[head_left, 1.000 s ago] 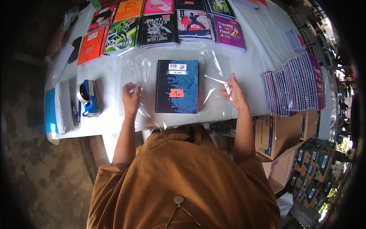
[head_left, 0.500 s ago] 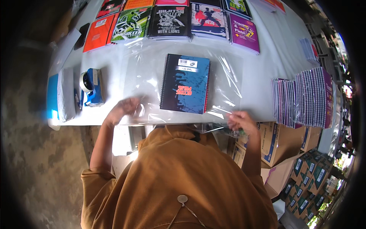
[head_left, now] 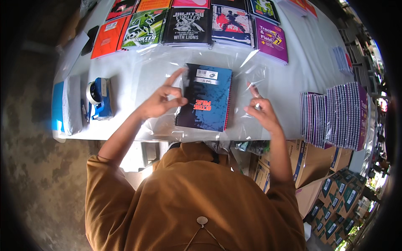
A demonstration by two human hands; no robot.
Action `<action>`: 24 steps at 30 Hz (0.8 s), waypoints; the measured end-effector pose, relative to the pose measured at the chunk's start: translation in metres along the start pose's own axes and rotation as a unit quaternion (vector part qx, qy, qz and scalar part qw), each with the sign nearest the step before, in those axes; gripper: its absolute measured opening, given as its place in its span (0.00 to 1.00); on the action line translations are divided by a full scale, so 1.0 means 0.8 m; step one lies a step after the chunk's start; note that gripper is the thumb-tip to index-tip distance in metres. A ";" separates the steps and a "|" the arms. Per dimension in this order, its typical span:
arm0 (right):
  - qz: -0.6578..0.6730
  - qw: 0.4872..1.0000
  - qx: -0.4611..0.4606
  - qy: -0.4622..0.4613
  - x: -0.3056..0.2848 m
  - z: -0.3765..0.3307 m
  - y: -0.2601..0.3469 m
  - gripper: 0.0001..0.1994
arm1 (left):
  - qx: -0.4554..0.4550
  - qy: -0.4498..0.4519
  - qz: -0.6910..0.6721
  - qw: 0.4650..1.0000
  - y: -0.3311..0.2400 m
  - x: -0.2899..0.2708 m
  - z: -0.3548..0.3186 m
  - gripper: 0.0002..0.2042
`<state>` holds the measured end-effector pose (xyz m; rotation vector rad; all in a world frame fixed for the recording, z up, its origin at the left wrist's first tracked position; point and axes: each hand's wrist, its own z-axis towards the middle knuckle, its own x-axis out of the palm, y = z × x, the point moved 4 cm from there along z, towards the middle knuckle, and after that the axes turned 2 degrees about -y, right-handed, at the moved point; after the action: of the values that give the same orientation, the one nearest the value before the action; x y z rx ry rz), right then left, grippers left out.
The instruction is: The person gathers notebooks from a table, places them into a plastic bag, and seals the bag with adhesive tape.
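A dark blue and black spiral notebook [head_left: 205, 98] lies in front of me, its cover upside down to me and a white label at its far end. Clear plastic film [head_left: 247, 75] spreads under and around it, glinting in the light. My left hand [head_left: 164, 99] is at the notebook's spiral edge, with index finger and thumb stretched apart and nothing seen in it. Off the notebook's right edge, over the film, is my right hand [head_left: 263, 112]. Its index finger points away from me, the other fingers partly curled, and it is open.
At the left stands a blue tape dispenser [head_left: 100, 98] beside a white and blue packet [head_left: 67, 104]. Rows of sports-themed notebooks [head_left: 187, 26] line the far side. Stacked spiral notebooks [head_left: 335, 115] rise at the right, with cardboard boxes [head_left: 314, 161] below the table edge.
Both hands have moved away from the table's near edge, up to either side of the notebook. The near edge of the film has shifted.
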<state>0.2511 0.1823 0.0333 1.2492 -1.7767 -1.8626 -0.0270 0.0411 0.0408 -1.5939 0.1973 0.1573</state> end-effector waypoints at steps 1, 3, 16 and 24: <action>0.087 0.996 -0.026 -0.015 0.018 0.011 0.000 0.12 | -0.017 0.017 -0.065 0.998 0.003 0.015 0.007 0.10; 0.260 0.961 -0.078 -0.058 0.063 0.017 -0.006 0.08 | -0.061 0.031 -0.194 0.979 0.018 0.041 0.016 0.10; -0.244 0.959 -0.087 -0.111 0.174 0.040 0.027 0.12 | -0.124 0.069 -0.246 0.959 0.037 0.041 0.047 0.39; -0.242 0.957 -0.105 -0.119 0.174 0.042 0.031 0.14 | 0.087 0.066 0.411 0.905 0.047 -0.026 0.242 0.19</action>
<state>0.1363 0.1008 -0.0020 1.5287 -1.4039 -2.4885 -0.0513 0.2339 0.0024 -1.2560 0.9650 0.6648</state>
